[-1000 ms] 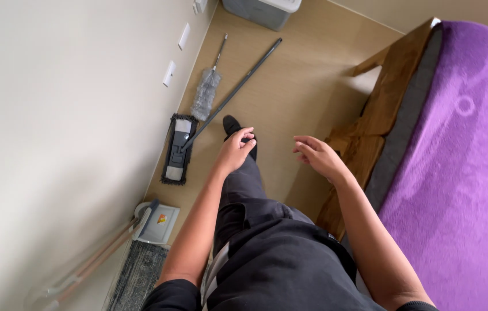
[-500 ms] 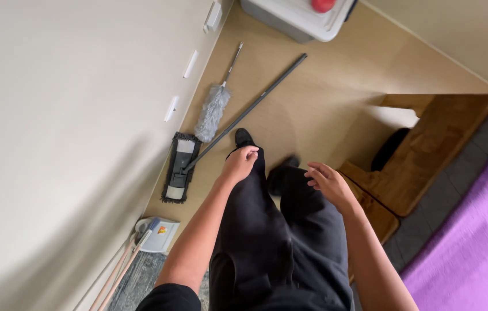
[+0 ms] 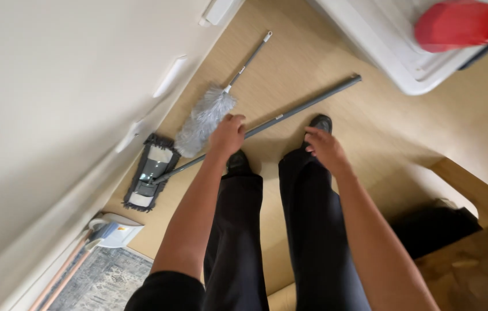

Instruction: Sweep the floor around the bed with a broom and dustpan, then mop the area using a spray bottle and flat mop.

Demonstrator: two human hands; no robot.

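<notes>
At nine o'clock, low by the wall, a white dustpan (image 3: pixel 118 231) bears a small yellow-orange label (image 3: pixel 122 228).

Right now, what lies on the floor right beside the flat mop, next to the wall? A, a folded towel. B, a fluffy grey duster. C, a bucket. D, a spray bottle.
B: a fluffy grey duster with a thin handle lies alongside the flat mop, just beyond the left hand.
</notes>
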